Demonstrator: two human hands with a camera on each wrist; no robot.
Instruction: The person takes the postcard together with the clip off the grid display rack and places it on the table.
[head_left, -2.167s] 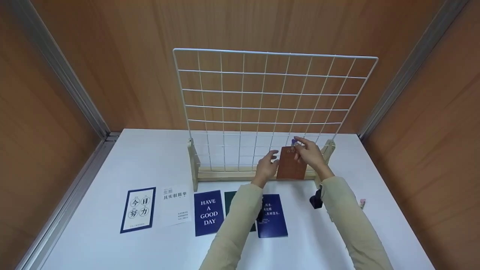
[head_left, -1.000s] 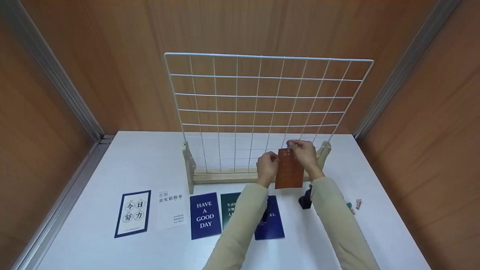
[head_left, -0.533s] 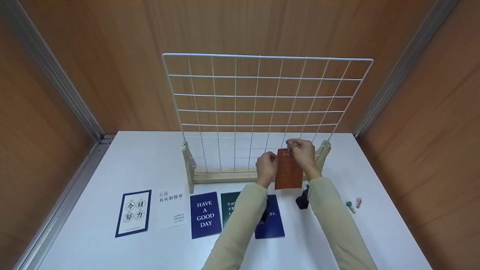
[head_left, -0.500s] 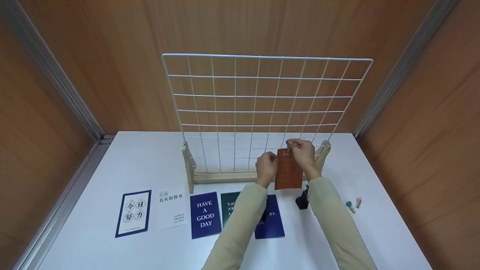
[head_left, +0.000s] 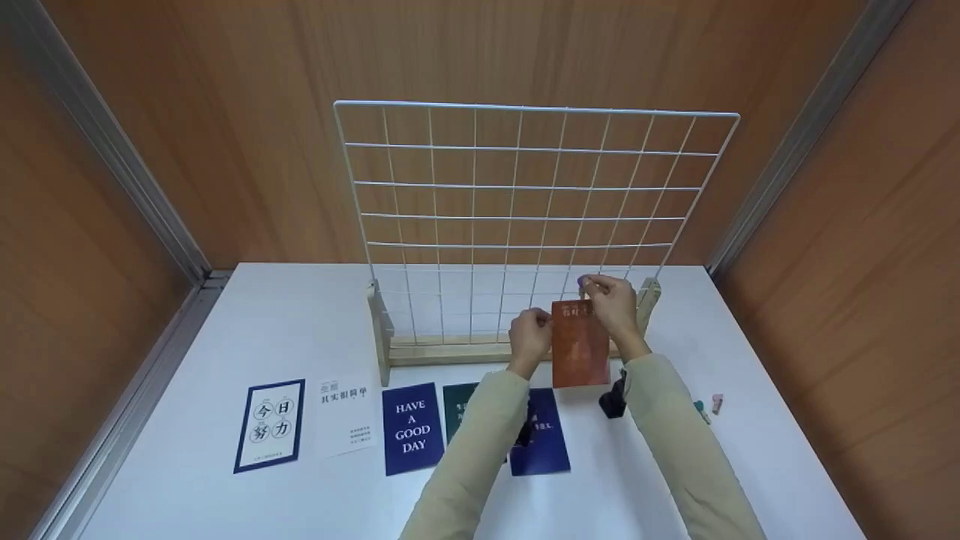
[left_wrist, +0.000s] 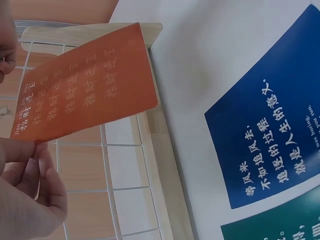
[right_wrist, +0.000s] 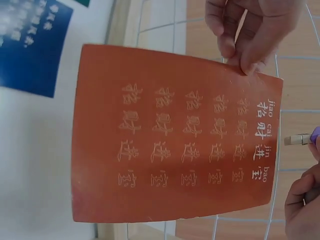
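Note:
An orange-red card (head_left: 577, 345) with Chinese lettering hangs upright in front of the white wire grid (head_left: 514, 187). My left hand (head_left: 529, 341) pinches its left edge near the top between thumb and fingers, as the left wrist view also shows. My right hand (head_left: 615, 306) is at the card's upper right and holds a small wooden clothespin (right_wrist: 299, 139) with a purple ornament. In the right wrist view the clothespin points at the card's top edge, with a narrow gap between them. The right hand's fingertips are partly cut off there.
On the white table (head_left: 300, 315) lie a blue-bordered card (head_left: 270, 425), a white card (head_left: 346, 416), a "HAVE A GOOD DAY" card (head_left: 413, 428), a green card (left_wrist: 280, 220) and a blue card (left_wrist: 275, 105). Small green (head_left: 702, 412) and pink clips (head_left: 718, 403) lie to the right.
The left hand, at first spread beside the card, now pinches its edge. The card has come lower and turned slightly; the clothespin, earlier at its top edge, now stands just off it.

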